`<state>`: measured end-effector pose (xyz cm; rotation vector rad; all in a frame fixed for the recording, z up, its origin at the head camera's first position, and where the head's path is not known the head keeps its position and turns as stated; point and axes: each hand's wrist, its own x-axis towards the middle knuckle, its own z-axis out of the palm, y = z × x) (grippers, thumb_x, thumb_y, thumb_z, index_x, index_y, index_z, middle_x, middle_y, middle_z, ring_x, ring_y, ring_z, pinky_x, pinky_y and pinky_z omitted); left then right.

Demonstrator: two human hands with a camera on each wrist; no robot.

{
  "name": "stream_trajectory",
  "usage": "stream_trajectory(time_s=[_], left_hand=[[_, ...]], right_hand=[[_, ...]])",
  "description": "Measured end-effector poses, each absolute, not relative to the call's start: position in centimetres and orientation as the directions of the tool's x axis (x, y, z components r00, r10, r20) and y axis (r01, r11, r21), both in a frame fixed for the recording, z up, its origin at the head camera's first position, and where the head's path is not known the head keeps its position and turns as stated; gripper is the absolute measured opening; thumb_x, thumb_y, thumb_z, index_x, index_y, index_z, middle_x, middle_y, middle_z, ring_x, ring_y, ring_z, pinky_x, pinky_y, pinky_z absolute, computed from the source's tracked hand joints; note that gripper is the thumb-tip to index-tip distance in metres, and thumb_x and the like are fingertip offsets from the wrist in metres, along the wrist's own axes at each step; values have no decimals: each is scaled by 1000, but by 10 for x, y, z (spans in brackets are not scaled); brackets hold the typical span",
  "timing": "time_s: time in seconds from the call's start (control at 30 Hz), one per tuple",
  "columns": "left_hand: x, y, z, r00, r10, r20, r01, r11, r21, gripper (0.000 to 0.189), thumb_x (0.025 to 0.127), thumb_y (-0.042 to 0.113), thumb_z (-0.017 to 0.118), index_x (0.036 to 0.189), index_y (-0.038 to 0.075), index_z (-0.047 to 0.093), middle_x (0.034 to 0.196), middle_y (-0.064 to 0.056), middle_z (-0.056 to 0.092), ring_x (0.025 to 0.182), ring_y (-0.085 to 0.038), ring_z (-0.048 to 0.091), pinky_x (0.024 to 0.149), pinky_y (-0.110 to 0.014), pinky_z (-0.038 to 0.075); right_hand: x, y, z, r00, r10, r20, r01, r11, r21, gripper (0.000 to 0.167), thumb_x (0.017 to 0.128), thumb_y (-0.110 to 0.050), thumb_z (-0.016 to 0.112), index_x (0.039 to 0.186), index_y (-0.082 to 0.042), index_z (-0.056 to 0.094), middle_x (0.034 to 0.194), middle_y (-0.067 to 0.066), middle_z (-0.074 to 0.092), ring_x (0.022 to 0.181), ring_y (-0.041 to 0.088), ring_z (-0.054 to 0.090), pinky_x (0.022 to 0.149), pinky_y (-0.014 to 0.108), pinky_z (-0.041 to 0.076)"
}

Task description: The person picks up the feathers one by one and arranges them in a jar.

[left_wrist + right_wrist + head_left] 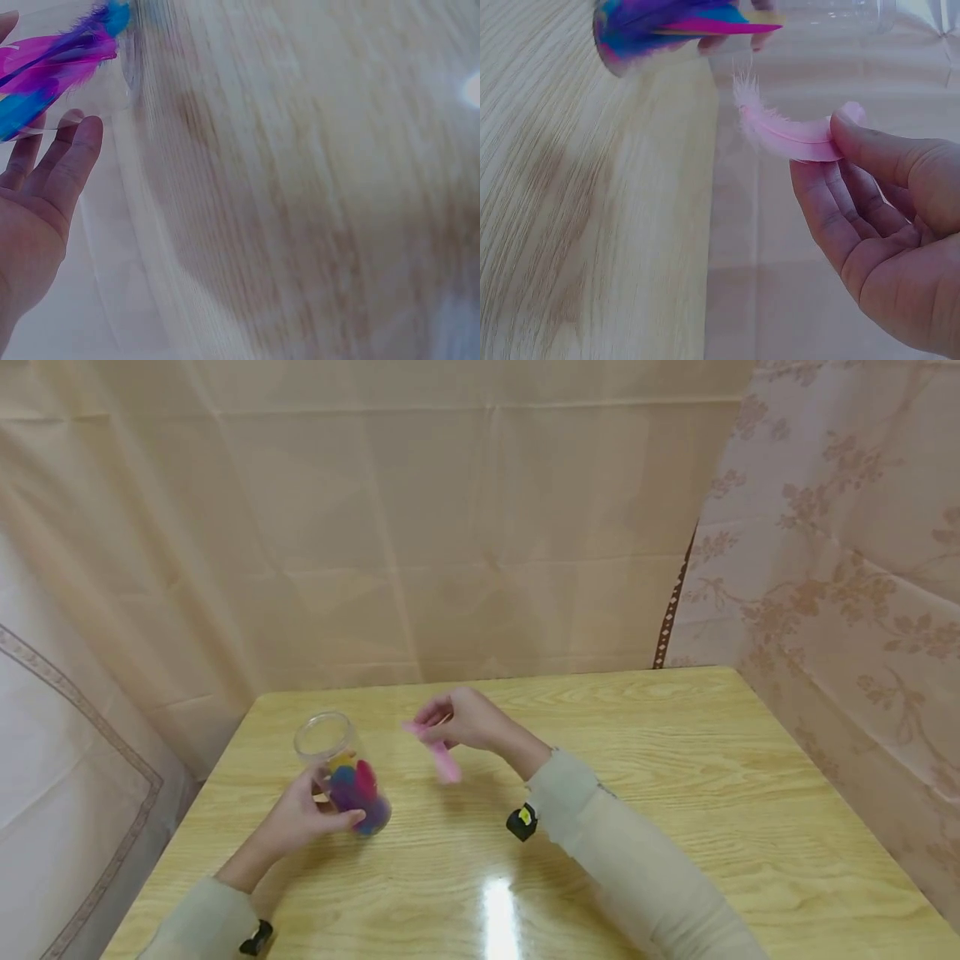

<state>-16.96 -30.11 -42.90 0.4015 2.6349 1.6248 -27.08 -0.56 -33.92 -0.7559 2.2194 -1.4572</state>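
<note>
My left hand point(303, 814) grips a clear jar point(324, 739) around its side and holds it tilted, its round open mouth toward the back left. Inside, purple, blue, magenta and yellow feathers point(356, 789) gather toward the bottom; the left wrist view shows the magenta and blue feathers point(60, 67) through the clear wall. To the right of the jar, my right hand point(468, 722) pinches a pale pink feather point(795, 139) between thumb and fingers. The feather's fluffy end points away from the hand, and it is apart from the jar.
Both hands work over a wooden table point(675, 777) with a bright light reflection near its front. A beige curtain point(487, 527) hangs behind the table, and a flowered cloth point(847, 568) hangs along the right side. Small black devices sit at both wrists.
</note>
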Motion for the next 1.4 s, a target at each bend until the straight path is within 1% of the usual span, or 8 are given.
stream_trajectory(time_s=[0.27, 0.47, 0.6, 0.77, 0.97, 1.13, 1.33, 1.4], left_hand=[[-168, -302, -429, -972, 209, 111, 194, 434, 880, 77, 78, 7, 88, 140, -2, 44, 123, -23, 57, 105, -34, 62, 79, -29, 59], [-167, -303, -428, -974, 201, 102, 182, 436, 881, 76, 79, 6, 88, 139, -2, 43, 123, -23, 57, 105, -35, 62, 79, -29, 59], [-167, -303, -428, -975, 200, 101, 181, 440, 880, 75, 79, 7, 88, 138, -2, 44, 122, -22, 58, 104, -34, 62, 78, -29, 59], [-166, -303, -429, -974, 203, 103, 183, 433, 883, 74, 78, 6, 88, 138, -2, 44, 121, -22, 58, 102, -31, 62, 79, -30, 60], [-166, -302, -429, -974, 202, 106, 185, 431, 883, 74, 79, 6, 88, 138, -2, 44, 121, -21, 58, 101, -28, 63, 78, -30, 60], [-166, -302, -429, -974, 202, 104, 183, 428, 885, 75, 78, 6, 88, 139, -2, 44, 121, -22, 58, 102, -30, 62, 78, -30, 60], [-166, -301, -428, -976, 197, 95, 175, 440, 881, 76, 79, 9, 88, 140, -1, 44, 123, -22, 58, 104, -33, 62, 79, -28, 59], [-166, -301, -428, -975, 201, 98, 179, 436, 882, 76, 79, 8, 88, 140, -1, 44, 123, -22, 58, 104, -34, 62, 79, -29, 59]], right_hand=[[-267, -16, -331, -770, -638, -29, -223, 310, -924, 23, 91, -5, 76, 114, -5, 75, 99, 3, 73, 82, 18, 71, 70, 31, 61], [-265, -21, -324, -767, -641, -30, -201, 284, -937, 18, 90, -10, 78, 108, -9, 78, 96, 0, 75, 84, 18, 72, 72, 31, 61], [-263, -22, -321, -762, -647, -28, -198, 274, -941, 15, 92, -12, 77, 106, -10, 78, 97, -2, 75, 87, 17, 71, 73, 31, 61], [-263, -25, -319, -751, -660, -10, -193, 234, -953, 13, 94, -11, 75, 106, -7, 77, 99, 1, 74, 88, 17, 70, 74, 32, 61], [-262, -29, -313, -738, -675, 14, -186, 183, -965, 16, 95, -9, 73, 109, -1, 74, 99, 6, 73, 89, 20, 70, 78, 42, 62], [-259, -30, -308, -743, -669, 14, -168, 166, -972, 15, 96, -8, 71, 109, -1, 73, 98, 8, 72, 86, 21, 69, 73, 38, 62], [-258, -31, -304, -745, -667, 11, -157, 159, -975, 13, 96, -9, 72, 106, -2, 72, 96, 10, 70, 84, 21, 69, 75, 43, 62], [-258, -32, -303, -743, -669, 14, -160, 158, -974, 13, 95, -9, 72, 107, -1, 72, 96, 10, 70, 84, 21, 69, 75, 43, 62]])
